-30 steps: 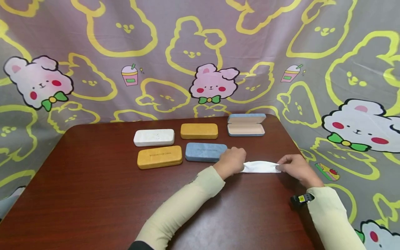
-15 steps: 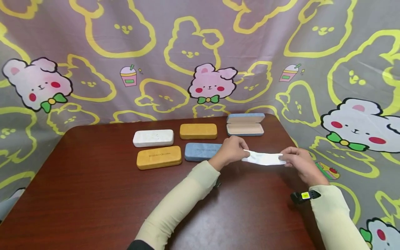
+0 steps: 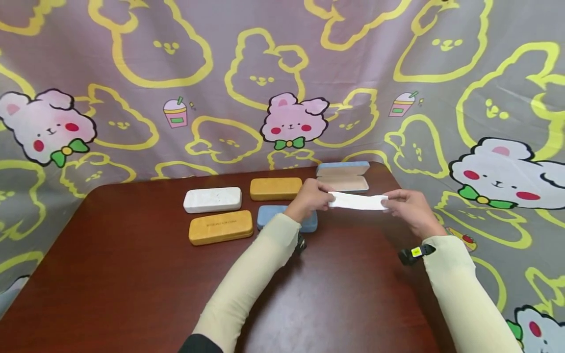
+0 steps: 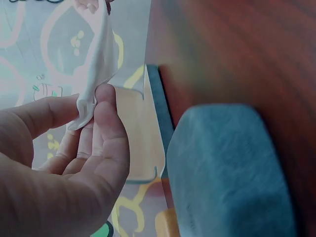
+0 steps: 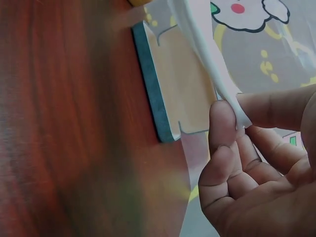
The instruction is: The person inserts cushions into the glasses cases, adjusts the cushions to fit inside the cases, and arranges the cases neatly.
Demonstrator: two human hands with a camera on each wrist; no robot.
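A folded white cloth is stretched as a strip between both hands, held above the table. My left hand pinches its left end between thumb and fingers, as the left wrist view also shows. The right end is pinched by my right hand. Just behind the cloth stands a blue glasses case with its lid raised and a beige lining; the cloth hides part of its front in the wrist views. Below my left wrist lies a closed blue glasses case, partly covered by the arm.
Further left on the brown table lie a closed white glasses case, a yellow case in front of it, and another yellow case at the back. A patterned curtain hangs behind the table and along its right side.
Both hands have lifted the cloth off the table and carried it away from the body, towards the open blue case. The cases have stayed in place; the view has shifted slightly.
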